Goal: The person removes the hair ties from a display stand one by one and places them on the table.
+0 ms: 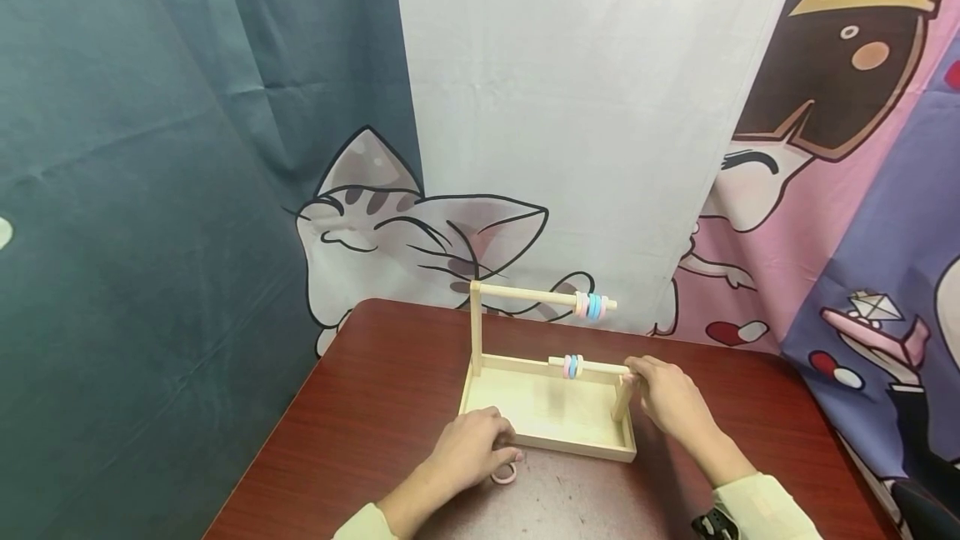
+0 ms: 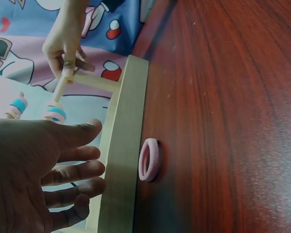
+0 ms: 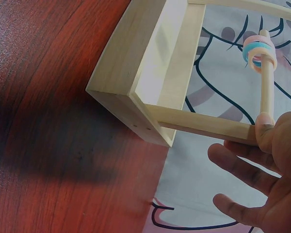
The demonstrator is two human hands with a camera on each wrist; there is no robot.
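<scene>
My left hand [image 1: 471, 448] rests with fingers spread on the light, stiff wooden tray's [image 1: 547, 442] near rim while my right hand [image 1: 670, 397] pinches the thin lower dowel's [image 1: 600, 367] right end.

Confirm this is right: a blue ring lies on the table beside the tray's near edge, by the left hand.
One detail is wrong: the ring is pink, not blue, as the left wrist view shows. It does lie on the table beside the tray, by the left hand.

Dark red wooden table [image 1: 360, 432] before teal, white and pink cartoon curtains [image 1: 570, 107].
</scene>
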